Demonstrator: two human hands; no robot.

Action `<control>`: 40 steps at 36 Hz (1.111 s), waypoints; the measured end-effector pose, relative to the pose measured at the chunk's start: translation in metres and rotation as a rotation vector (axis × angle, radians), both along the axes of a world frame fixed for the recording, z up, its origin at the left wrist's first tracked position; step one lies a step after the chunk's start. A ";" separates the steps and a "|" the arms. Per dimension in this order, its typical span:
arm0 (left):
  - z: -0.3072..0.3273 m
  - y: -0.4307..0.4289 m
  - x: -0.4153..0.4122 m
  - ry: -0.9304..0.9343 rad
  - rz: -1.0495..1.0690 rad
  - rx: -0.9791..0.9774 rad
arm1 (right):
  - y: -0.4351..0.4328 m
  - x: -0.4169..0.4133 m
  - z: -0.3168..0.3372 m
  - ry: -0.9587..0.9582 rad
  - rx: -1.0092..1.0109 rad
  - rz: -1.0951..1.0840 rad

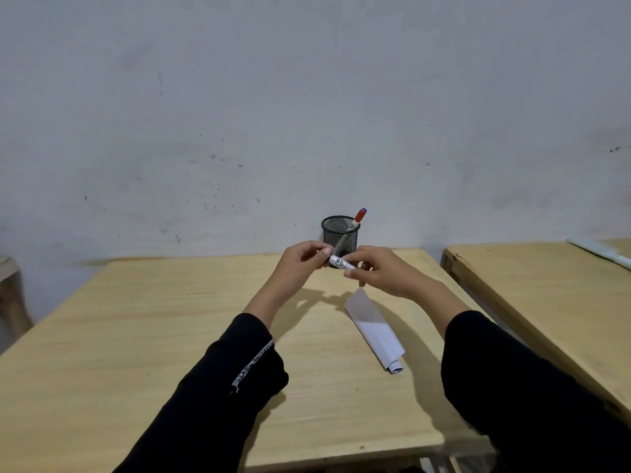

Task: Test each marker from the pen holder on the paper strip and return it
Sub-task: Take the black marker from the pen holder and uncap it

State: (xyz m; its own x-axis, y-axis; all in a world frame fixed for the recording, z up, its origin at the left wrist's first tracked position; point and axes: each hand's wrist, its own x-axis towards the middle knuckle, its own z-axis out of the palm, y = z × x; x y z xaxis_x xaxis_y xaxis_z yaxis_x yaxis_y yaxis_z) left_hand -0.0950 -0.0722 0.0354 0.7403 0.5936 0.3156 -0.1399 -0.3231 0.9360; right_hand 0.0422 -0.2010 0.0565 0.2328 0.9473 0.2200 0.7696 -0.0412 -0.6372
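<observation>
A black mesh pen holder [345, 233] stands at the far edge of the wooden table [136, 336]. One marker with a red and blue end [359, 216] leans inside it. Just in front of the holder, both hands hold a white marker [342, 263] crosswise above the table. My left hand [302, 262] pinches its left end, where the cap is hidden by the fingers. My right hand [379, 271] grips the barrel's right part. A white paper strip [372, 327], curled at its near end, lies on the table below my right wrist.
A second wooden table [546, 302] stands to the right across a narrow gap, with a pale long object [601, 250] at its far edge. A grey wall runs right behind the holder. Part of a stool or chair [8, 288] shows at the far left.
</observation>
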 end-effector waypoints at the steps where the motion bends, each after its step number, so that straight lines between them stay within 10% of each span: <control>1: 0.001 -0.001 -0.002 -0.017 -0.011 -0.016 | -0.002 0.000 0.002 0.022 0.029 -0.003; 22: 0.001 -0.008 0.001 -0.226 0.041 -0.357 | 0.004 -0.013 -0.006 1.283 0.611 -0.152; 40: -0.006 0.003 -0.004 -0.182 0.073 -0.246 | 0.033 -0.025 -0.010 1.033 0.498 -0.036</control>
